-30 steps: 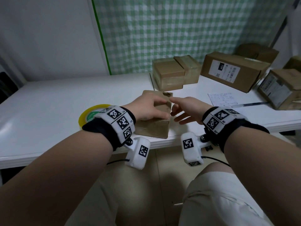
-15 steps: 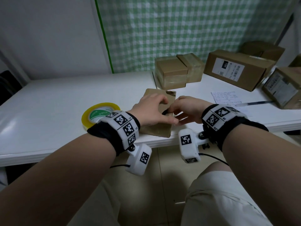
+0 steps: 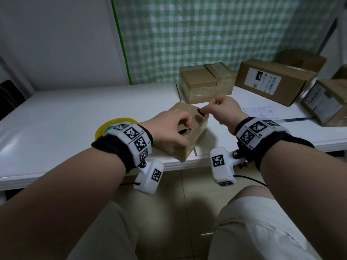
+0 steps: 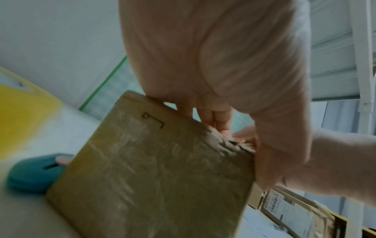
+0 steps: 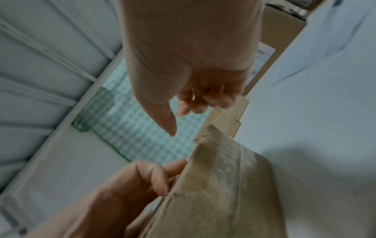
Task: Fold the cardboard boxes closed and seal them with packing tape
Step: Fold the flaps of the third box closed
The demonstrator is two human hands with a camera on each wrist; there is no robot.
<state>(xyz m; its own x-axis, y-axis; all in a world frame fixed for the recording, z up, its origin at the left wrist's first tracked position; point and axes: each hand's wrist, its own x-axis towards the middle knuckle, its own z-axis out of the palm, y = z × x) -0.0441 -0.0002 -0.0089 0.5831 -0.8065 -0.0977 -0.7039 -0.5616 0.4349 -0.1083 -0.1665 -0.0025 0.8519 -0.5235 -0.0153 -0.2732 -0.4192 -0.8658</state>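
Observation:
A small brown cardboard box (image 3: 197,136) (image 4: 154,177) (image 5: 219,185) stands near the front edge of the white table (image 3: 75,117), turned so one corner points at me. Its top shows dark tears. My left hand (image 3: 169,128) grips it from above, fingers curled over the top and thumb on the near side. My right hand (image 3: 221,109) hovers at the box's far right corner, fingers curled and thumb (image 5: 167,119) stretched toward the torn edge; nothing held shows clearly. A yellow tape roll (image 3: 107,124) (image 4: 20,119) lies left of the box, half hidden by my left wrist.
Two taped boxes (image 3: 204,81) stand behind the small one. A long labelled box (image 3: 272,81) and more boxes (image 3: 326,104) fill the back right. A paper sheet (image 3: 259,111) and a pen (image 3: 294,120) lie to the right. A teal object (image 4: 34,173) sits beside the box.
My right hand has left the box's right side and moved up to its far right corner. My left hand has kept hold and turned the box.

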